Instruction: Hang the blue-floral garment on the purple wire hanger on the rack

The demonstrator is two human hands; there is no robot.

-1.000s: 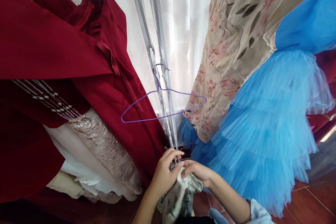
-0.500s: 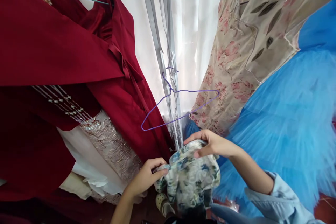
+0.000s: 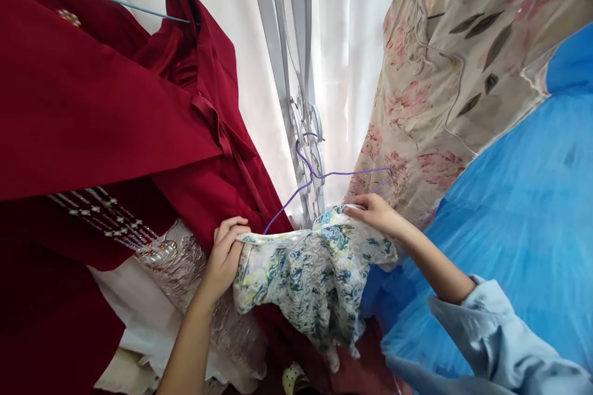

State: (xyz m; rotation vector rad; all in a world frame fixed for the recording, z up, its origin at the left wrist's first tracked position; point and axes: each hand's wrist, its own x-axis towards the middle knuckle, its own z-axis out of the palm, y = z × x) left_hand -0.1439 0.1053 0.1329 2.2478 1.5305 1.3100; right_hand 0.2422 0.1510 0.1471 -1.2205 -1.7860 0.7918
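Observation:
A floral garment (image 3: 301,271) in white, blue, green and yellow hangs stretched between my two hands. My left hand (image 3: 228,253) is closed on its upper left edge, with the fingers over the hem. On the other side, my right hand (image 3: 377,213) pinches the top edge near its right end. Just behind the cloth, a purple wire hanger (image 3: 352,172) hangs by its hook from a white ring. The garment hides the hanger's lower bar. I cannot tell whether cloth and hanger touch.
Dark red dresses (image 3: 139,105) hang on the left, with a beaded lace piece (image 3: 185,265) below. To the right hang a beige floral dress (image 3: 407,99) and a blue tulle dress (image 3: 519,210). Grey metal poles (image 3: 301,24) stand before a white curtain (image 3: 356,55).
The bunched garment has been spread wide and raised to the hanger. My left hand has moved up and left; my right hand has moved slightly up and right.

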